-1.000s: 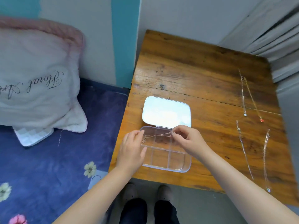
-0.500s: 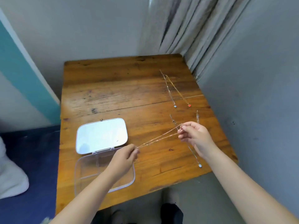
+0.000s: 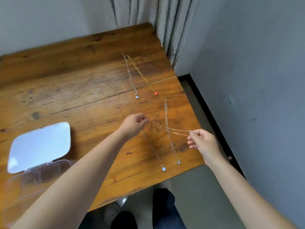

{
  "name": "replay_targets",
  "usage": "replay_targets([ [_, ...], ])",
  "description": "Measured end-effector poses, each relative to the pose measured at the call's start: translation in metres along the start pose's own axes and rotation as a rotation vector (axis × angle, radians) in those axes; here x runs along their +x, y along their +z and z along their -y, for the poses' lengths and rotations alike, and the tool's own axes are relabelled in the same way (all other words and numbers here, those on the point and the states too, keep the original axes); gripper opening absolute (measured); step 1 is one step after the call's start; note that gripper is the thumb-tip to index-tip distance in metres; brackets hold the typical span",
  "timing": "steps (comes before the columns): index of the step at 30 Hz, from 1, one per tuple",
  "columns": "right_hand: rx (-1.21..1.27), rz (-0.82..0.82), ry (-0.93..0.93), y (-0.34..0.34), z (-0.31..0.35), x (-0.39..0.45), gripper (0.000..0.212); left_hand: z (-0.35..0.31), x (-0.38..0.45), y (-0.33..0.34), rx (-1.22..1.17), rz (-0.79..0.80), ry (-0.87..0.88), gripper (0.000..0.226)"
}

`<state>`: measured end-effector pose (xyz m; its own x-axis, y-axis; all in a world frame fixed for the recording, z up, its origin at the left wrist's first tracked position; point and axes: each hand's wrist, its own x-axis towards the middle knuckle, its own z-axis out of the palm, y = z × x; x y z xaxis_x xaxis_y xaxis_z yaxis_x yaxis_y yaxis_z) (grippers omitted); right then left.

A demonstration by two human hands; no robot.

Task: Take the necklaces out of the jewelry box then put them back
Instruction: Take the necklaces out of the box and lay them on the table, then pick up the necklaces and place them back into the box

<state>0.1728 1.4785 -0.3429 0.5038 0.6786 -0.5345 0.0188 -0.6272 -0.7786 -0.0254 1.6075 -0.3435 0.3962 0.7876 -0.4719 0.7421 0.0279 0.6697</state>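
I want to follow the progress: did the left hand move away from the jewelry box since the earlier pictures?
Yes. The left hand left the jewelry box and moved right across the table, toward the laid-out necklaces, carrying one end of the necklace.

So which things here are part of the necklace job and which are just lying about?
Part of the job:
- chain held between left hand and right hand
- four necklaces on the table
- jewelry box, open

Lying about:
- curtain

The counter (image 3: 82, 83) is glossy, knotted wood. At lower left, the jewelry box (image 3: 39, 169) is clear smooth plastic. Thin metal necklaces (image 3: 171, 142) glint. Matt cloth curtain (image 3: 148, 12) at top.
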Motion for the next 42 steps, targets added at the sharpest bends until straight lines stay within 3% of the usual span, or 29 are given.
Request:
replay_targets([
  [5, -0.001, -0.019, 0.111, -0.013, -0.039, 0.004, 0.011, -0.065, 0.064, 0.031, 0.578, -0.028, 0.33, 0.026],
  [9, -0.002, -0.039, 0.167, -0.007, -0.058, -0.004, 0.014, -0.095, 0.103, 0.048, 1.001, 0.027, 0.479, 0.026],
  [13, -0.071, -0.04, 0.149, -0.002, -0.061, -0.008, 0.014, -0.102, 0.117, 0.059, 1.206, 0.071, 0.549, 0.022],
  [19, -0.494, 0.197, 0.218, -0.007, -0.058, -0.001, 0.045, -0.091, 0.107, 0.066, 1.191, 0.043, 0.544, 0.031],
  [21, -0.505, 0.273, 0.3, -0.011, -0.057, 0.002, 0.046, -0.087, 0.1, 0.066, 1.15, 0.032, 0.534, 0.037],
  [25, -0.508, 0.277, 0.362, -0.017, -0.055, 0.004, 0.047, -0.07, 0.08, 0.06, 1.061, -0.03, 0.515, 0.041],
  [29, -0.752, 0.177, 0.15, -0.013, -0.041, -0.001, 0.047, -0.04, 0.052, 0.045, 1.0, -0.032, 0.459, 0.036],
  [32, -0.774, 0.119, -0.011, 0.014, -0.023, -0.01, 0.043, -0.006, 0.027, 0.024, 0.932, -0.072, 0.378, 0.034],
  [38, -0.877, 0.23, -0.414, 0.117, 0.017, -0.041, 0.026, 0.085, -0.041, -0.033, 0.737, -0.298, 0.159, 0.029],
  [42, -0.858, 0.337, -0.511, 0.2, 0.028, -0.061, 0.024, 0.15, -0.099, -0.073, 0.558, -0.504, 0.107, 0.019],
])
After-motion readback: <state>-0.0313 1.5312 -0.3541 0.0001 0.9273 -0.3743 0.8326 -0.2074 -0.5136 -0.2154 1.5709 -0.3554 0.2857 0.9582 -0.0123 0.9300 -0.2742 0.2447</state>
